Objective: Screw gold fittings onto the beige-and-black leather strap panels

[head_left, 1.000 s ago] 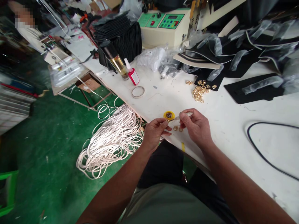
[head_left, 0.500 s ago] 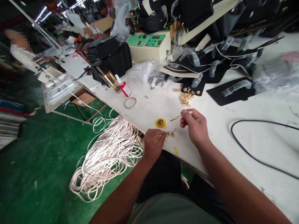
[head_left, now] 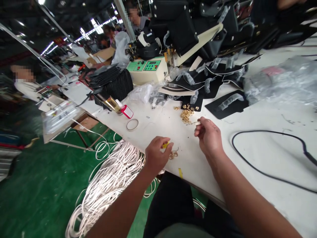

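Note:
My left hand (head_left: 158, 153) is curled round a small yellow round container (head_left: 165, 144), which its fingers partly cover. Just right of that hand, a few gold rings (head_left: 173, 154) lie near the table's front edge. A thin white-handled tool (head_left: 196, 123) is pinched in my right hand (head_left: 209, 134), its tip pointing left. Beyond the tool's tip sits a pile of gold hardware (head_left: 187, 115), with more gold pieces at the edge of a black panel (head_left: 192, 103).
A red-and-white bottle (head_left: 127, 111) and a ring (head_left: 132, 124) lie left on the white table (head_left: 158, 127). A green-panelled machine (head_left: 148, 71) stands behind. Black cable (head_left: 260, 131) loops at right. White cord (head_left: 111, 178) heaps below the edge. People are in the background.
My left hand has left the gold rings and taken hold of the yellow container. My right hand has moved the tool up toward the gold pile. The view has shifted.

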Available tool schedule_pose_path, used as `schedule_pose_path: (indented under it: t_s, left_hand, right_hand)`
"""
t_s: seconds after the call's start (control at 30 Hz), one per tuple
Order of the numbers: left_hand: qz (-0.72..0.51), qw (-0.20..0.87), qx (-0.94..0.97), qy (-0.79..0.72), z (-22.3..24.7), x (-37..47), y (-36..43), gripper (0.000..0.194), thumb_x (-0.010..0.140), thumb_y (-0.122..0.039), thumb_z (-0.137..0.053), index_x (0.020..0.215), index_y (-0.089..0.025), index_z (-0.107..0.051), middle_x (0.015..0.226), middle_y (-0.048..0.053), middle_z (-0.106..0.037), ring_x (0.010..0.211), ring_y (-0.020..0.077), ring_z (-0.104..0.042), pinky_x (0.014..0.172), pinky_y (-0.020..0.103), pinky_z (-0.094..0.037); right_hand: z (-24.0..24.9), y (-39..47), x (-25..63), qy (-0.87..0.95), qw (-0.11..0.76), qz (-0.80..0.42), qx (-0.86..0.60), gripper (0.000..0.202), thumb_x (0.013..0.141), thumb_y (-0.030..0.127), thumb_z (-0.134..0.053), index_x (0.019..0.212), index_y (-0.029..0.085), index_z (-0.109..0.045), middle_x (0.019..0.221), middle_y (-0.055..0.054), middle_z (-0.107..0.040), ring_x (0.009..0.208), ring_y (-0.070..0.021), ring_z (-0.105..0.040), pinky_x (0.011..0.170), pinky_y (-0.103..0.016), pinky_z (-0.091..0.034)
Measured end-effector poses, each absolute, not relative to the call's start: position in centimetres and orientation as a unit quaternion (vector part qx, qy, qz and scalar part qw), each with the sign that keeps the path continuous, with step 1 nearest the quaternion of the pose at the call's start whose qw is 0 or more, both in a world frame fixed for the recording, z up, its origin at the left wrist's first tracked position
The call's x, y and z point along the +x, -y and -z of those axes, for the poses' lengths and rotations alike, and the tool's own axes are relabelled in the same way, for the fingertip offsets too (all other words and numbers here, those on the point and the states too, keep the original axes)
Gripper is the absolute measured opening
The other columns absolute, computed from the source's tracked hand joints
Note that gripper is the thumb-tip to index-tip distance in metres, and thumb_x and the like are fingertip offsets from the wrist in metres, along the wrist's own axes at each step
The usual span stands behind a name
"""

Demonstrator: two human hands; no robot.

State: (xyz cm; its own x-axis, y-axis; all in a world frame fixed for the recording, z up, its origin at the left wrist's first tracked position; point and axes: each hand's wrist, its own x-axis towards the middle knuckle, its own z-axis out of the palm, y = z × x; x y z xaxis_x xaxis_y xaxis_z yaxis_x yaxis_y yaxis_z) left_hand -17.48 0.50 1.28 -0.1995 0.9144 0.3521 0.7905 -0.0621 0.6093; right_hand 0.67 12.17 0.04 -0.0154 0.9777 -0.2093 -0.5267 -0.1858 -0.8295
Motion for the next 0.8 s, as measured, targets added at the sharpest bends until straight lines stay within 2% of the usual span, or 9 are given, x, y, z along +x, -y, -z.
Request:
schedule_pose_path:
  t_s: [0.2, 0.3, 0.4, 0.53, 0.67, 0.8]
  left_hand:
    - [-0.152, 0.09, 0.722, -0.668, -2.2, -17.5, -12.3, 0.023, 0.098, -0.025, -0.062, 0.117, -0.026, -0.074, 0.119, 0.006, -0.072, 0.109, 0.0253, -0.067, 0.087, 0.034, -0.049]
    - [-0.112, 0.112, 0.737, -0.657, -0.8, -17.2, -16.3, 0.017, 0.094, -0.026, -0.067, 0.107, -0.025, -0.078, 0.11, 0.006, -0.072, 0.102, 0.0265, -0.068, 0.082, 0.034, -0.049]
    - [-0.109, 0.131, 0.738, -0.653, 0.4, -17.2, -17.9, 0.015, 0.092, -0.025, -0.068, 0.101, -0.026, -0.08, 0.104, 0.005, -0.071, 0.09, 0.0236, -0.068, 0.079, 0.033, -0.049]
    - [-0.135, 0.151, 0.726, -0.657, 1.1, -17.4, -18.3, 0.012, 0.09, -0.022, -0.069, 0.095, -0.025, -0.08, 0.102, 0.005, -0.071, 0.089, 0.023, -0.067, 0.081, 0.033, -0.049]
    - [-0.18, 0.173, 0.706, -0.663, 0.8, -17.4, -17.9, 0.005, 0.086, -0.019, -0.073, 0.086, -0.022, -0.077, 0.096, 0.005, -0.074, 0.086, 0.0224, -0.067, 0.082, 0.033, -0.05]
    - [-0.241, 0.205, 0.67, -0.672, -0.5, -17.8, -15.9, 0.004, 0.086, -0.022, -0.072, 0.085, -0.021, -0.075, 0.089, 0.004, -0.077, 0.078, 0.0195, -0.068, 0.078, 0.032, -0.053]
  right_hand:
    - [-0.1, -13.3, 1.7, 0.22, 0.597, -0.665, -0.392, 0.029, 0.081, 0.045, -0.079, 0.084, 0.019, -0.065, 0.062, 0.005, -0.054, 0.047, -0.0086, -0.048, 0.043, -0.023, -0.04]
    - [0.0, -13.5, 1.8, 0.218, 0.595, -0.669, -0.388, 0.03, 0.082, 0.046, -0.079, 0.086, 0.019, -0.066, 0.063, 0.005, -0.055, 0.048, -0.0088, -0.049, 0.043, -0.023, -0.04]
    - [0.0, -13.7, 1.9, 0.233, 0.593, -0.667, -0.385, 0.031, 0.083, 0.047, -0.078, 0.086, 0.02, -0.065, 0.062, 0.005, -0.055, 0.047, -0.0094, -0.049, 0.043, -0.024, -0.041]
    - [0.0, -13.8, 1.7, 0.231, 0.59, -0.671, -0.385, 0.031, 0.082, 0.048, -0.078, 0.086, 0.02, -0.064, 0.062, 0.005, -0.055, 0.047, -0.0093, -0.049, 0.043, -0.023, -0.04]
    - [-0.1, -13.5, 1.5, 0.234, 0.581, -0.676, -0.388, 0.03, 0.083, 0.047, -0.077, 0.087, 0.021, -0.065, 0.062, 0.005, -0.054, 0.047, -0.0096, -0.049, 0.043, -0.024, -0.04]
    - [-0.6, -13.1, 1.5, 0.227, 0.572, -0.691, -0.38, 0.028, 0.083, 0.045, -0.078, 0.088, 0.02, -0.067, 0.062, 0.005, -0.055, 0.048, -0.0095, -0.049, 0.044, -0.024, -0.041]
